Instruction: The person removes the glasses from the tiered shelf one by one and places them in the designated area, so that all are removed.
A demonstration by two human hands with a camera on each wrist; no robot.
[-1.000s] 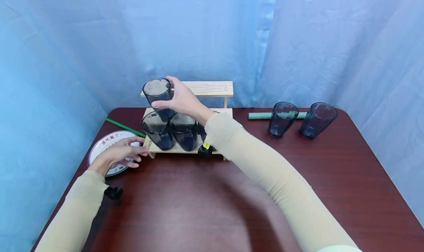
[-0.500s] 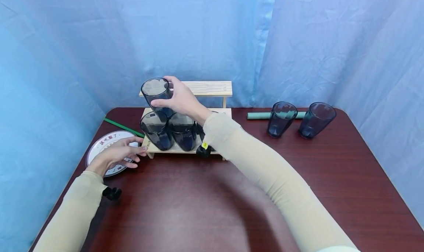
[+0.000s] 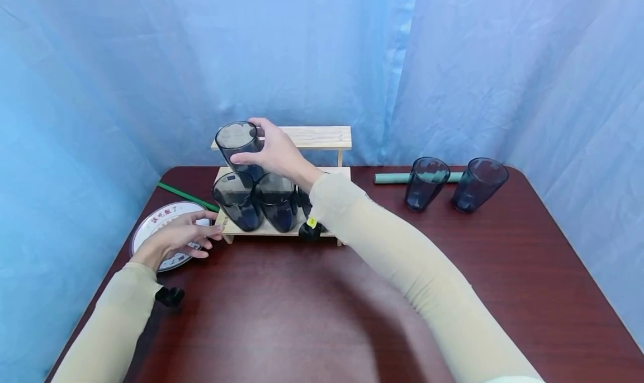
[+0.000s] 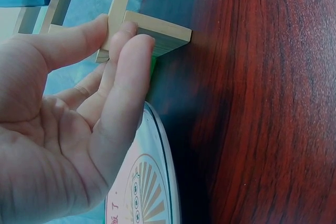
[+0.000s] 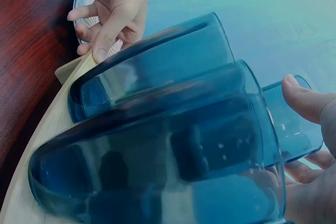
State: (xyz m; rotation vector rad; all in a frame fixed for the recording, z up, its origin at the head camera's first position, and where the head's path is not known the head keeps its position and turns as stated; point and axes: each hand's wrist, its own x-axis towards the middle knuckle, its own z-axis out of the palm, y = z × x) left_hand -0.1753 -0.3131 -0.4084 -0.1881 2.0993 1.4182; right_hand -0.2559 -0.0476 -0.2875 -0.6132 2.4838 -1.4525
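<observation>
My right hand (image 3: pixel 279 155) holds a dark, see-through glass tumbler (image 3: pixel 237 139) by its side, thumb on the near side. The tumbler stands upright over the left end of the wooden rack's middle step, behind the front row; its base is hidden. In the head view, the stepped wooden rack (image 3: pixel 322 138) bears tumblers on its lowest step: a left one (image 3: pixel 240 207), a middle one (image 3: pixel 279 207), and another mostly hidden by my right sleeve. My left hand (image 4: pixel 68 124) pinches the rack's front left corner, thumb above and fingers below.
A white plate (image 3: pixel 151 222) with red characters lies under my left hand, beside a thin green stick (image 3: pixel 186 193). Two more tumblers, a nearer (image 3: pixel 425 187) and a farther-right one (image 3: pixel 478 187), stand before a pale green tube (image 3: pixel 392 178). Blue curtains enclose the table.
</observation>
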